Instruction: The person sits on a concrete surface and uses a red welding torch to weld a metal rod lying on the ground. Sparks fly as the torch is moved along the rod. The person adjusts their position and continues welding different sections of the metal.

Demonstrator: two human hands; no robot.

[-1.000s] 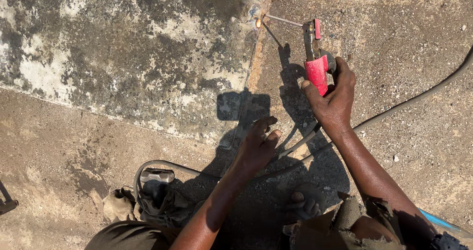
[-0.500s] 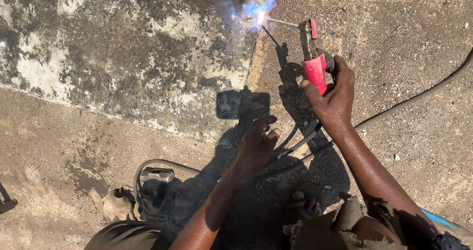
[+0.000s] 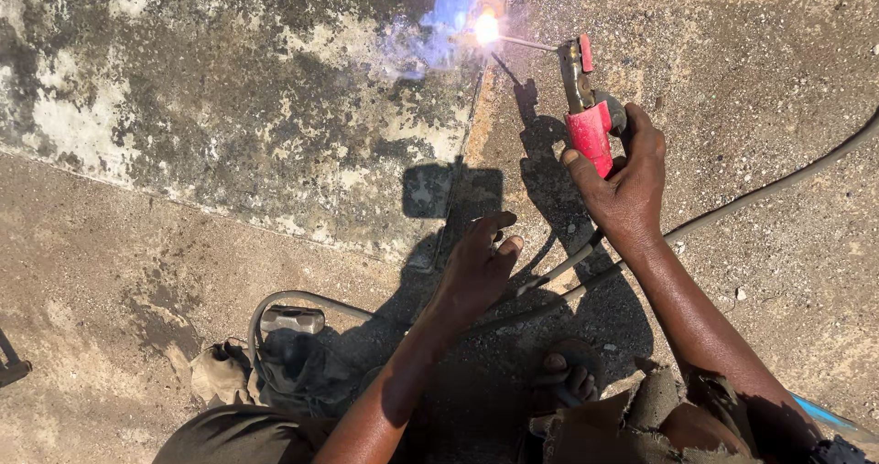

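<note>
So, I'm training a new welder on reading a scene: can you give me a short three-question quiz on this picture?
1. True or false: the arc is lit at the rod tip.
2. Which hand grips the red electrode holder? A) left hand B) right hand
3. What does the left hand hold?

Key:
1. True: a bright glare with bluish smoke shows there.
2. B.
3. Nothing: its fingers are spread over the concrete ground, near the cables.

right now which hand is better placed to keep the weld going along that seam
Right. The right hand grips the red electrode holder, whose rod tip sits in the bright arc at the seam. The left hand hangs empty, lower down, near the cables.
</note>
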